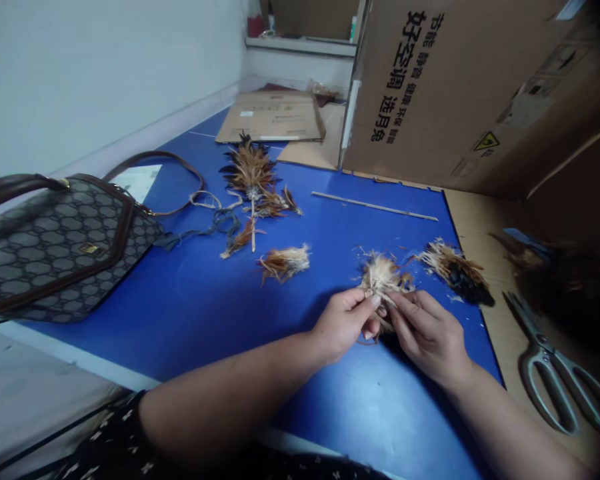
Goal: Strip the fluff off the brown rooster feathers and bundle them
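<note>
The held feather bunch [381, 272] is located above the near right part of the blue tabletop [195, 287], directly in front of the person, with its pale ends spread away from the body. The left hand [345, 325] pinches its near side between thumb and fingers; the right hand [430, 333] closes on the same spot from the opposite side, fingertips nearly meeting. This two-sided pinch probably holds the loose feathers together at one point while leaving the far ends free. Whether a tie or stem lies under the fingers cannot be told. Just beyond the right hand lies a second bundle [455, 272], dark at one end, apparently set within easy reach. A pale-and-brown tuft [284, 263] lies apart to the left, on bare surface, which likely prevents mixing. Farther out, a feathered stick [250, 167] lies with its bare shaft toward the person, an orientation that suits grasping. Scissors [543, 353] rest on the cardboard [467, 217] at right, handles toward the person, presumably for right-side access. A thin strip [375, 206] lies beyond the hands; a patterned handbag [70, 247] occupies the left edge, outside the working area.
</note>
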Demonstrator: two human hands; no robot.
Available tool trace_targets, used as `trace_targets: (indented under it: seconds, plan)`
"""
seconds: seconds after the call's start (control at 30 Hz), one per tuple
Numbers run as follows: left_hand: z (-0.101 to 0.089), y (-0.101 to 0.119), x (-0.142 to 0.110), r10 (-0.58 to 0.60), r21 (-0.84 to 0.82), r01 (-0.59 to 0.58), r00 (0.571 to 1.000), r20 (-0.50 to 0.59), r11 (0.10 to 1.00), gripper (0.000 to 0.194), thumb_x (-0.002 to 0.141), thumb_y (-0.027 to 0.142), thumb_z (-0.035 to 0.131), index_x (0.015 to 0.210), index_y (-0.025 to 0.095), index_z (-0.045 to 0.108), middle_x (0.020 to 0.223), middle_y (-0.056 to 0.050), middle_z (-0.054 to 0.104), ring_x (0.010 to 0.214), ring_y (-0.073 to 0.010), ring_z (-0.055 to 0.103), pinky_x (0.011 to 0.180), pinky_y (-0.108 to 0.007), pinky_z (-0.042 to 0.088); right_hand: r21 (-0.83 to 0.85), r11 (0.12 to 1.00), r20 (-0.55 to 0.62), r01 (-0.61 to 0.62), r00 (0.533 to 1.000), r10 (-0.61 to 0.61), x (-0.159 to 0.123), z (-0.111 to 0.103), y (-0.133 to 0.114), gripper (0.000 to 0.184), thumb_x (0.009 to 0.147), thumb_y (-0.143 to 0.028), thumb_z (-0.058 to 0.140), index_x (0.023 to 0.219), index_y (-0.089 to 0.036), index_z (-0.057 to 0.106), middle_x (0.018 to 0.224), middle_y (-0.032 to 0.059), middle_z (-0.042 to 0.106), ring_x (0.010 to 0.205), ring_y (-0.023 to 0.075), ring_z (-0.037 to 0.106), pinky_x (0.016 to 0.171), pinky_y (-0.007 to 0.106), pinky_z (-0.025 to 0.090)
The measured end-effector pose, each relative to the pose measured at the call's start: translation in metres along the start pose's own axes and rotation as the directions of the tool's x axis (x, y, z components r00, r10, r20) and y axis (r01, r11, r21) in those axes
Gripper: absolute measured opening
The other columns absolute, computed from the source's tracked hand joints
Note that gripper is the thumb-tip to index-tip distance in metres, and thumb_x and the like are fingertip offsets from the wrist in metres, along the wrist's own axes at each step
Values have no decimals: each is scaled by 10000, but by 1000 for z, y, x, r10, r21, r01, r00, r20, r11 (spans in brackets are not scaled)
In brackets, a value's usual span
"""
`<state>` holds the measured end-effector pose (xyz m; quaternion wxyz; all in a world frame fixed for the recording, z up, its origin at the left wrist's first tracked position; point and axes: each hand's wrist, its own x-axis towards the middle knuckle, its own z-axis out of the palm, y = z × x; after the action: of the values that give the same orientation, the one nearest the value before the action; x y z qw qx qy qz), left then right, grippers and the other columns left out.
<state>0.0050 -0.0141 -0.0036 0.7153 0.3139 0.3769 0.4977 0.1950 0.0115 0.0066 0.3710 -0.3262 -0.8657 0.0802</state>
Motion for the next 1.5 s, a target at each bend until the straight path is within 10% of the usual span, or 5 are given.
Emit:
trace_targets:
  seconds: [0.4,1.1,1.5]
  plan:
    - [3,2,2,46,-59,-52,995,-90,997,513,843,604,812,932,114,691,630,17,554,505,-69,446,484,-227,309,-312,922,162,228,969,-185,8,-8,-3,535,999,-113,643,1524,-126,539,959,125,727,782,240,672,697,364,575]
    - [2,6,2,97,3,-99,976,-196,995,427,854,535,809,839,141,646,556,40,531,470,-66,417,481,-217,311,170,970,-79,-173,979,188,20,-16,-17,114,996,-192,678,1071,-219,760,799,46,673,673,178,625,596,329,524]
    - [3,6,-3,94,121,-80,989,-112,989,410,913,540,739,815,161,616,547,33,539,458,-82,440,466,-223,354,229,952,25,-202,979,202,16,-5,-16,66,966,-203,716,996,-206,775,780,35,686,651,163,617,585,292,506]
